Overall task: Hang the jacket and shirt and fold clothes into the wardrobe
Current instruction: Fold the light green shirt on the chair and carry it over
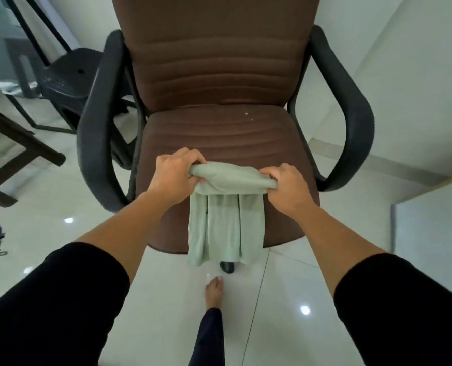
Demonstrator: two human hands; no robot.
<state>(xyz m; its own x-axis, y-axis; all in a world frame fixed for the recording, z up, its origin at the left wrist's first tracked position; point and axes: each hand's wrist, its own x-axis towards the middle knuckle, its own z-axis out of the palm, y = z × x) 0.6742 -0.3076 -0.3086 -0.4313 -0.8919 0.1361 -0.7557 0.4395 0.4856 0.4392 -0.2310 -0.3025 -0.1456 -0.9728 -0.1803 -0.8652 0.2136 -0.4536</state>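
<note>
A pale green garment point(226, 223) lies folded into a narrow strip on the front of a brown office chair seat point(219, 130). Its lower end hangs over the seat's front edge. Its upper end is rolled into a thick fold across the seat. My left hand point(176, 175) grips the left end of that roll, fingers curled round it. My right hand point(288, 187) grips the right end the same way. No jacket, shirt or wardrobe is in view.
The chair has black armrests, one on the left point(92, 133) and one on the right point(351, 122). A dark plastic chair point(69, 75) and a dark wooden frame point(16, 143) stand at left. White walls close in on the right. My bare foot point(214, 291) stands on glossy tile.
</note>
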